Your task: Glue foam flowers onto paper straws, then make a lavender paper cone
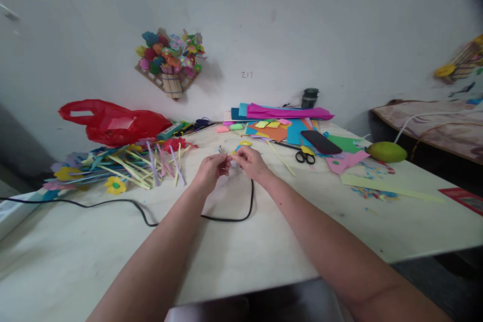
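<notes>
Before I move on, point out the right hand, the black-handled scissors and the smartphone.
Right hand (251, 163): head view, on the back of the hand.
Black-handled scissors (305, 157): head view, where the two finger loops meet.
Smartphone (321, 142): head view, middle of its dark upper face.

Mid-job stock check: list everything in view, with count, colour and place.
wall: 1, pale grey, behind table
floral wall hanging: 1, multicoloured, left of centre
woven wall piece: 1, tan and yellow, far right
table: 1, whitish, under hands
plastic bag: 1, red, back left
paper flowers and strips: many, mixed, left
cord: 1, black, left to centre
sheets: several, mixed, back
small packets: several, pink, green, yellow, back
jar: 1, dark, by wall
scissors: 1 pair, black-handled, right of hands
phone: 1, dark, beyond scissors
oval object: 1, green, right
scraps: many, mixed, right
card: 1, red, right edge
yellow-and-blue piece: 1, behind right hand
left hand: 1, bare, centre
right hand: 1, bare, centre; fingertips meet left's
</notes>
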A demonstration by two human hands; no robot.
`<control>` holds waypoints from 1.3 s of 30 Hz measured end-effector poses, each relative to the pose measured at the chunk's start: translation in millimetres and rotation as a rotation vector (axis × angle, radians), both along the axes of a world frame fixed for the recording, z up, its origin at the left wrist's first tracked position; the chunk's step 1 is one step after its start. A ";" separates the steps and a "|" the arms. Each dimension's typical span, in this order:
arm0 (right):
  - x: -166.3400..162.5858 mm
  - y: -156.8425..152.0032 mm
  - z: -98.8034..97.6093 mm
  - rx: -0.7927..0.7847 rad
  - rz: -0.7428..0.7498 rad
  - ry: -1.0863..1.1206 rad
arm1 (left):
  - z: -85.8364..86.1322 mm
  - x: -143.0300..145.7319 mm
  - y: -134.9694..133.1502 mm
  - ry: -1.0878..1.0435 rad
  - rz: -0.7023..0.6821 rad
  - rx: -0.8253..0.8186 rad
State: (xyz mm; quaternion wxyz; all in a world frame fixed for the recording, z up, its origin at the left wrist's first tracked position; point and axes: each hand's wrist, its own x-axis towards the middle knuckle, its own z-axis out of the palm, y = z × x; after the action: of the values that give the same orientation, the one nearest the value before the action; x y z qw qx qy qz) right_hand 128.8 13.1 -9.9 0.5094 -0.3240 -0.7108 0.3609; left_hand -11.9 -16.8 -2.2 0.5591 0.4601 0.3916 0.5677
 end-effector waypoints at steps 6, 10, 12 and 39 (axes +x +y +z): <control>9.2 3.0 7.4 -0.191 0.087 0.375 | -5.1 -16.8 6.6 -0.006 0.084 -0.011; 24.4 11.9 12.4 -0.288 -0.003 0.584 | -6.4 -20.1 6.0 -0.007 0.090 0.031; 31.6 15.4 15.0 -0.324 -0.038 0.655 | -5.9 -17.7 4.6 -0.010 0.107 0.018; 97.8 31.7 17.8 -0.332 -0.779 -1.082 | -14.8 -12.0 5.8 0.165 0.025 0.015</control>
State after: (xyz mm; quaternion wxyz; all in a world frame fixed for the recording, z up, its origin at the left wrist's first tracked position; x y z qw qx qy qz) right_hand 226.6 44.8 7.9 0.1190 -0.7645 -0.6321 0.0428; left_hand -23.9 -11.0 -17.1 0.5144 0.5044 0.4380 0.5378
